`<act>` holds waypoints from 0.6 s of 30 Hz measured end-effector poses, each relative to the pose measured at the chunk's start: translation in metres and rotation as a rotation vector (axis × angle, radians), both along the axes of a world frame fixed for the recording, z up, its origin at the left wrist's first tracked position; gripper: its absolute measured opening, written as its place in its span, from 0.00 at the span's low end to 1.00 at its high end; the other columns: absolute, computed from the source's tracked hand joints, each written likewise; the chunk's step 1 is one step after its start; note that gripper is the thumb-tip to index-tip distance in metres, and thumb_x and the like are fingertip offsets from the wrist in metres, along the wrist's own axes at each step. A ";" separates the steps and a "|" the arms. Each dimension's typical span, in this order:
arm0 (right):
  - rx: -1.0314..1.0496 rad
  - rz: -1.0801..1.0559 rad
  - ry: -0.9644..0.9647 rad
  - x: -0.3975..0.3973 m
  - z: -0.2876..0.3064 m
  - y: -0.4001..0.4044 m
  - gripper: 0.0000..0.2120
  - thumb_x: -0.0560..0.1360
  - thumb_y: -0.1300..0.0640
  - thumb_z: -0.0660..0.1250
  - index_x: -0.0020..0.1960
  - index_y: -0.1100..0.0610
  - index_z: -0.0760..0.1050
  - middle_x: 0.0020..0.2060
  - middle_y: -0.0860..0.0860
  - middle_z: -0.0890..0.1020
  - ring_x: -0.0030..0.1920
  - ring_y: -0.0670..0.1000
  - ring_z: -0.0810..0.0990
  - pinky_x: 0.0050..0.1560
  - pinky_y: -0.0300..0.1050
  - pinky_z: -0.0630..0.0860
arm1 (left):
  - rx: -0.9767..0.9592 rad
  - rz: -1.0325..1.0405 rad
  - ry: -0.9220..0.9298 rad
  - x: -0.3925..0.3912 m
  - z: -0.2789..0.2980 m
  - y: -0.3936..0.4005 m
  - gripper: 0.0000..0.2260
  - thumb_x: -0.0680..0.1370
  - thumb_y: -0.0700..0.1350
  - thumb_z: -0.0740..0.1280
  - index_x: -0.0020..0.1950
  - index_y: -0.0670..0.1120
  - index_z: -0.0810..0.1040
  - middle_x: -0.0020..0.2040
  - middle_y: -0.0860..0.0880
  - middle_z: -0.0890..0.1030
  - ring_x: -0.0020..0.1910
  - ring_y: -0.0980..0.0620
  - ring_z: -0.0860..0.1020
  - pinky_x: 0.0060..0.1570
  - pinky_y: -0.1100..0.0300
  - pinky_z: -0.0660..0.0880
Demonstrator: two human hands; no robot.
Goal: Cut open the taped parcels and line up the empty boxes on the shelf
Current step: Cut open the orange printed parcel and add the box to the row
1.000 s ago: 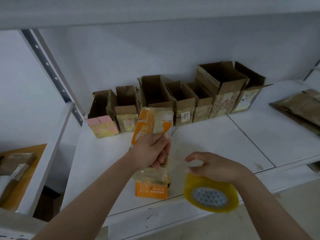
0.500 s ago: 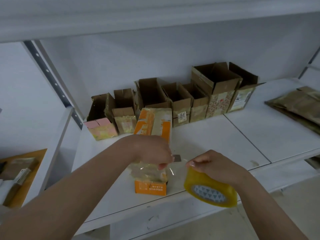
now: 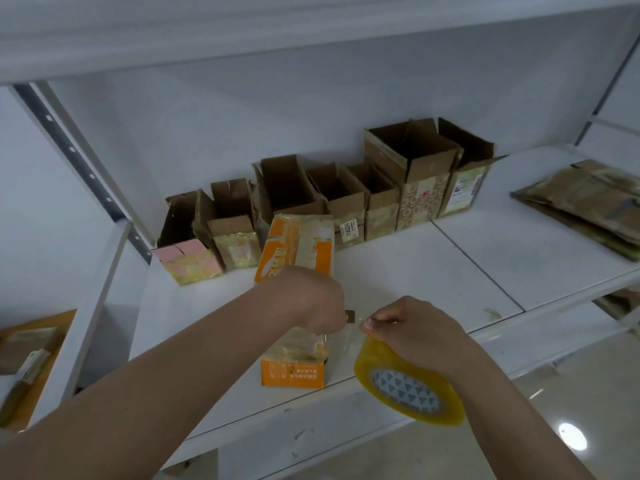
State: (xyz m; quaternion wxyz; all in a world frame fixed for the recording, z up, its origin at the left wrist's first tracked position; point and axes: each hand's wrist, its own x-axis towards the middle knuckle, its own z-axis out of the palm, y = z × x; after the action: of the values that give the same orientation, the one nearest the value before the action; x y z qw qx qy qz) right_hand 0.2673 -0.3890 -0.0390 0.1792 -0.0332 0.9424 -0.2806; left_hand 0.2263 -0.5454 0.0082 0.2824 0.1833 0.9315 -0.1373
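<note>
Fingers of the left hand [image 3: 308, 299] curl round a small blade [image 3: 350, 316] over the orange box [image 3: 294, 351]. At three o'clock, the right hand [image 3: 412, 327] pinches tape (clear strip) above the tape roll [image 3: 408, 386].

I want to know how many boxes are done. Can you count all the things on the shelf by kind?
Open empty cardboard boxes in the back row: 7
Orange taped parcel: 1
Yellow tape roll: 1
Stack of flattened brown parcels, too blurred to count singly: 1
Total: 10

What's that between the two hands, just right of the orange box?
In the head view, a small dark blade tip pokes out of the left hand, and a strip of clear tape runs from it to the right hand, which holds the tape roll.
</note>
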 end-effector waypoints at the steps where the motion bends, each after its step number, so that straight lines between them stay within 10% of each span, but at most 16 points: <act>1: -0.011 -0.009 -0.004 0.001 -0.001 0.001 0.13 0.80 0.43 0.60 0.54 0.41 0.83 0.53 0.41 0.83 0.54 0.46 0.79 0.57 0.45 0.74 | -0.005 -0.002 0.000 0.000 0.000 -0.001 0.17 0.83 0.49 0.53 0.38 0.47 0.72 0.39 0.50 0.73 0.41 0.50 0.72 0.35 0.59 0.66; 11: -0.243 -0.127 -0.140 0.000 -0.021 0.012 0.09 0.76 0.44 0.68 0.45 0.46 0.85 0.41 0.45 0.84 0.48 0.48 0.81 0.56 0.48 0.77 | 0.584 0.263 -0.072 0.001 0.003 -0.043 0.20 0.85 0.52 0.51 0.37 0.48 0.72 0.36 0.50 0.77 0.37 0.55 0.74 0.44 0.58 0.70; 18: -0.421 -0.155 -0.266 -0.002 -0.033 0.004 0.06 0.76 0.53 0.70 0.47 0.50 0.86 0.37 0.46 0.84 0.39 0.47 0.80 0.38 0.39 0.73 | 0.492 0.332 0.172 0.002 -0.014 -0.032 0.12 0.85 0.49 0.55 0.50 0.45 0.73 0.43 0.49 0.75 0.45 0.50 0.75 0.45 0.57 0.69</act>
State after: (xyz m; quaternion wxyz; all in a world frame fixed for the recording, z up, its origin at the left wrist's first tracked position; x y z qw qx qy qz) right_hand 0.2654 -0.3853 -0.0723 0.2686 0.0396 0.8311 -0.4853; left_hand 0.2287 -0.5778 -0.0054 0.1685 0.0790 0.9745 0.1253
